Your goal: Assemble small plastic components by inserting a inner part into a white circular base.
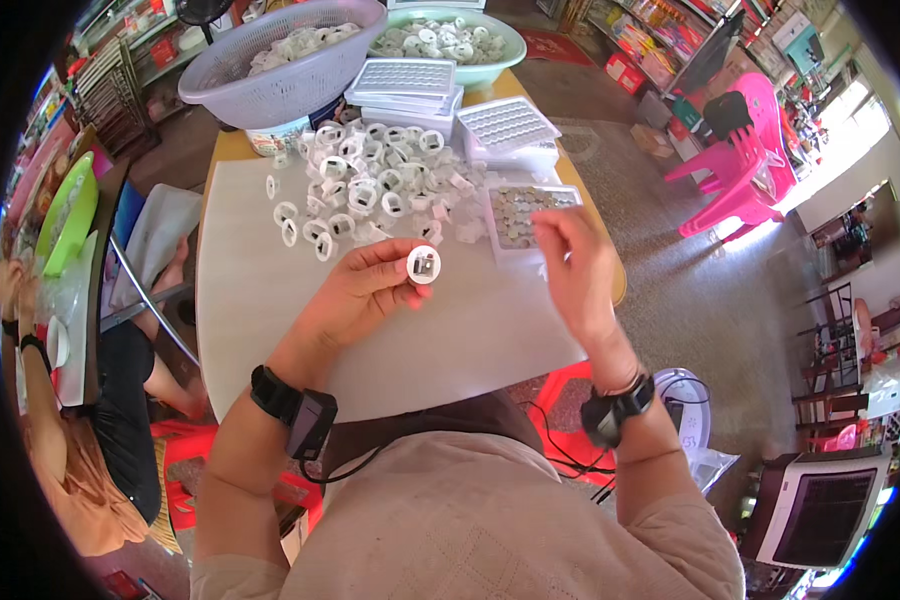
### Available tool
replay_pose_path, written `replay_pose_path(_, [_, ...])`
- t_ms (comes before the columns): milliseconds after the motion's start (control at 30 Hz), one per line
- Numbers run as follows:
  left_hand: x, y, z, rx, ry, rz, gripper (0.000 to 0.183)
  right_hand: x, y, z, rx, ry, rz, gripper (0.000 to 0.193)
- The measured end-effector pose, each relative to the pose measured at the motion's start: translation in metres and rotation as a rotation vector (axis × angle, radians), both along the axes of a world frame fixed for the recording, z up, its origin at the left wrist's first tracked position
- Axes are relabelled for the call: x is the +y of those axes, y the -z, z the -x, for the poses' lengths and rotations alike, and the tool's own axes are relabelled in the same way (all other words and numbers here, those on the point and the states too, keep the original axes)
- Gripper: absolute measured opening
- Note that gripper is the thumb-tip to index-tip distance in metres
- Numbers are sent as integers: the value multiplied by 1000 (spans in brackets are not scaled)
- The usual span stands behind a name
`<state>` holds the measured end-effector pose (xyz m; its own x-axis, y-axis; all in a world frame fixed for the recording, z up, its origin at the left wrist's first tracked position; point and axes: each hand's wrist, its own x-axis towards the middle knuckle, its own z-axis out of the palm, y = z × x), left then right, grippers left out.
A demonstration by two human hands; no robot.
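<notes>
My left hand (370, 285) pinches a round white plastic casing (424, 265) between thumb and fingers above the near half of the table. Its open face is turned up and shows a small metal and dark fitting inside. My right hand (578, 275) is raised at the near right edge of a shallow clear tray (493, 222) of small flat round pieces (515, 205). The fingers of that hand are curled together at the tips; whatever they hold, if anything, is too small to make out. Beyond both hands lies a loose pile of similar white casings (365, 185).
A purple-grey basket (205, 85) and a pale green basin (515, 48) of white parts stand at the far end. Stacked white trays (510, 125) line the far right side. Another person (70, 470) sits at a table on the left. Pink chairs (745, 160) stand to the right.
</notes>
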<state>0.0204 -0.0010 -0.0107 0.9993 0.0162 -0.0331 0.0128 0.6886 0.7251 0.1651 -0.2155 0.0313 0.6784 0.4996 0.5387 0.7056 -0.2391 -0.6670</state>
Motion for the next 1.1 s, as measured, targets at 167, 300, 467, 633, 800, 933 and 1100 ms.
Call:
replay_pose_path(167, [-3,-2,-3,34,8,-28,33,-2,7,-35,-208,65,178,7])
replay_pose_path(300, [-2,-3,-4,41,0,-53,33,5,12,-43,-309,58,268,8])
replay_pose_path(467, [-1,-4,-1,49,14,-108,34,9,4,-40,-254,45,340,1])
replay_pose_path(633, [-1,-4,-2,50,19,-96,32,12,-5,-32,-121,9,237,2])
replay_pose_path(800, [-1,-5,0,41,6,-44,31,31,-15,26,96,-115,0,7])
replay_pose_path(933, [0,-1,-2,4,56,-7,32,46,1,49,-109,-205,-39,10])
replay_pose_path(1100, [1,1,-1,-15,63,-3,32,53,4,57,13,-252,-91,11])
